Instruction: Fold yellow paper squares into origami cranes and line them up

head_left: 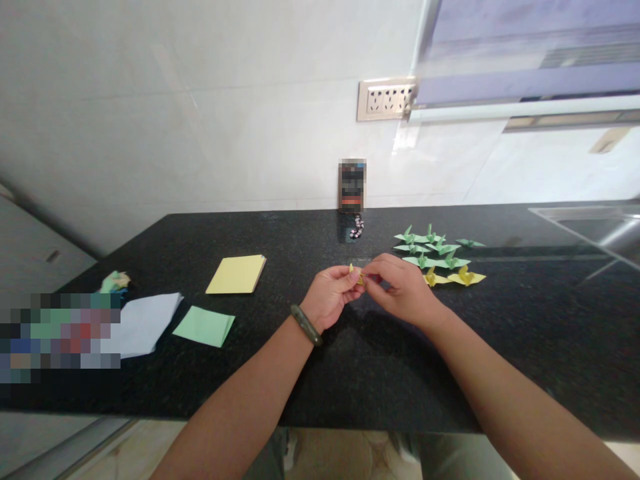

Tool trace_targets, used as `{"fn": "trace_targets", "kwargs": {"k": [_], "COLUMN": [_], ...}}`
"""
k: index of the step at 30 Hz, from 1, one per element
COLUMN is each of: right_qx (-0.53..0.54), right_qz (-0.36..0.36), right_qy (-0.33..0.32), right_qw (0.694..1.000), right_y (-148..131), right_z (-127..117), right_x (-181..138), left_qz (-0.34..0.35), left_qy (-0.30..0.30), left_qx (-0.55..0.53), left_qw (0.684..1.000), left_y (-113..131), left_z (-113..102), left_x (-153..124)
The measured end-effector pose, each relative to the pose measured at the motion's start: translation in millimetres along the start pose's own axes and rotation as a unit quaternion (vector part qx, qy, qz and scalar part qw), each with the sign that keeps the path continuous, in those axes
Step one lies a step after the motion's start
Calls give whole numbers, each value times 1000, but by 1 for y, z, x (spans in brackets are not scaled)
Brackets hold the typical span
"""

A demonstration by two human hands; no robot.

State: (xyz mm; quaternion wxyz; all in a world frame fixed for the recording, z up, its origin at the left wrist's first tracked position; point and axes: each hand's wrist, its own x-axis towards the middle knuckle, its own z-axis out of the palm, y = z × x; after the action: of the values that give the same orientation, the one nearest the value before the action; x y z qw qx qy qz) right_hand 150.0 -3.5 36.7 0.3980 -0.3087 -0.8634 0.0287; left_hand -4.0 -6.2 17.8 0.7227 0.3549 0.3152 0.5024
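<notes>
1. Left hand [333, 290], at the centre of the frame, pinches a yellow piece [360, 276] between thumb and fingers; a bracelet [306, 325] circles its wrist.
2. Right hand [403, 287], just right of centre, has thumb and fingertips closed on the right side of the same piece. Fingers cover most of the folds; their condition cannot be told.
3. Right of centre, green cranes [424, 261] stand on the counter [380, 380], with yellow cranes [466, 275] below them in the frame, one partly behind the right hand.
4. Left of centre lie a yellow pad [234, 275] and a green sheet [203, 327]; white paper [150, 323] lies farther left.
5. Risk, as judged: the piece appears small and thin; uneven pulling between the hands could tear it or set a crooked crease.
6. Second risk: a rightward swing of the right hand could knock or flatten the nearest yellow crane.
</notes>
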Motion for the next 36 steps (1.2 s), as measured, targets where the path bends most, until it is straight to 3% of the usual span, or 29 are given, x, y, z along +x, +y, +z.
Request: {"fn": "trace_targets", "kwargs": {"k": [14,36], "right_qx": [-20,-64], "right_qz": [32,42], "right_qy": [12,14], "right_qw": [999,997], "right_y": [-5,-4], "right_z": [2,5], "right_x": [2,2], "left_qz": [18,35], "left_qy": [34,42], "left_qx": [29,60], "left_qw": [999,997], "left_y": [2,2], "left_z": [-1,1], "left_x": [1,0]}}
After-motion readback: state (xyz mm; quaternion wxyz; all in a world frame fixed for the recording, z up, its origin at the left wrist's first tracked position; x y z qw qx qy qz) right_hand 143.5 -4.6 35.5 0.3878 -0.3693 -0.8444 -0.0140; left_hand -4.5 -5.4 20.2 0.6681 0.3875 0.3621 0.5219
